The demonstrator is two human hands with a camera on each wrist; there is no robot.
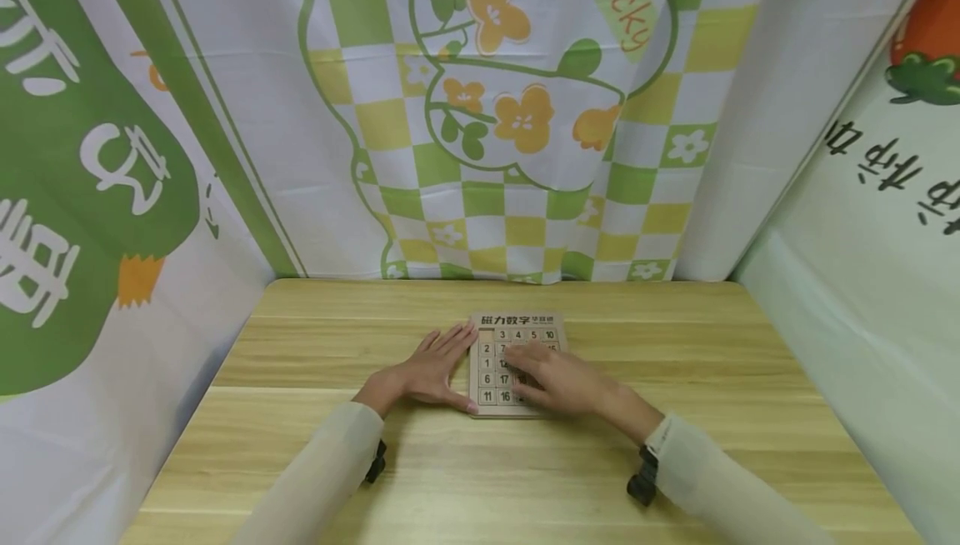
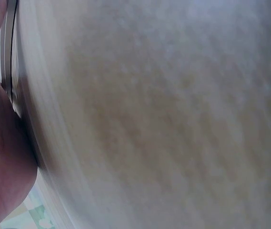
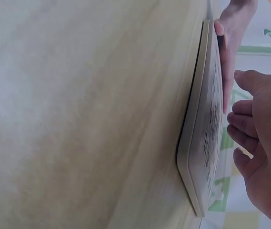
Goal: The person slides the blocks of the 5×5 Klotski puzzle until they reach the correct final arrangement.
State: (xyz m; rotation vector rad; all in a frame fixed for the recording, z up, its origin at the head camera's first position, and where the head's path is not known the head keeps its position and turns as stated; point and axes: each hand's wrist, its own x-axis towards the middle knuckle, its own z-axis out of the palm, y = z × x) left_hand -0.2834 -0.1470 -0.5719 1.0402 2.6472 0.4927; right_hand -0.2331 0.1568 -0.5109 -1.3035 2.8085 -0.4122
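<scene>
A flat wooden sliding number puzzle (image 1: 517, 321) lies on the table, with a heading along its top and rows of numbered tiles (image 1: 504, 378). The grid's top left corner shows a bare slot (image 1: 487, 334). Along the puzzle's left side, my left hand (image 1: 429, 372) spreads, thumb at the lower corner and straight fingers by the upper one. My right hand (image 1: 562, 378) is over the tiles on the right and hides several of them. In the right wrist view that hand (image 3: 264, 129) hovers above the puzzle face (image 3: 204, 157), fingers loosely bent, holding nothing.
The wood-grain table (image 1: 322, 337) extends around the puzzle on all sides. Behind it hangs a printed checkered curtain (image 1: 480, 195), and printed cloth walls (image 1: 240, 220) close in both sides. Each wrist wears a black strap device (image 1: 642, 478).
</scene>
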